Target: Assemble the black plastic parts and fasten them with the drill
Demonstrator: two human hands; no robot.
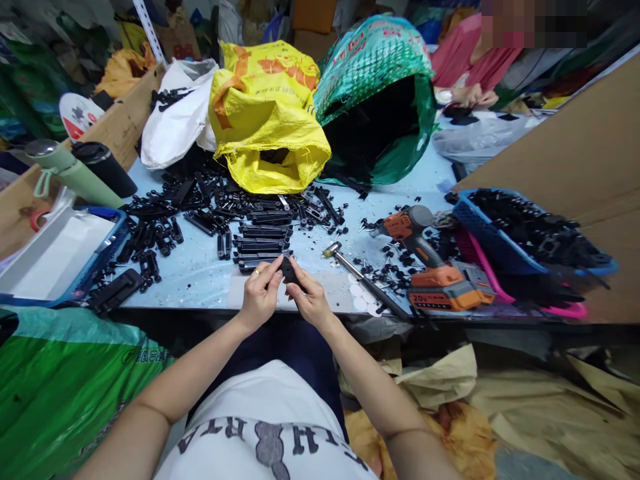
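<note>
Between my two hands, just over the front edge of the blue table (190, 293), is a small black plastic part (289, 272). My left hand (262, 291) pinches it from the left with thumb and forefinger. On the other side, my right hand (309, 293) grips it with its fingers curled round. Its exact kind is too small to make out. Right beyond my hands lies a stack of long black plastic bars (263, 245) in rows. A hammer (367, 280) with a black handle rests to the right of my right hand.
An orange cordless drill (433, 267) lies at right, before a blue basket (530, 233) of black parts. Yellow (270, 113) and green (375, 100) sacks stand behind loose black parts (165, 207). Bottles (75, 170) stand at left. Across the table, a person's hands (473, 97) show.
</note>
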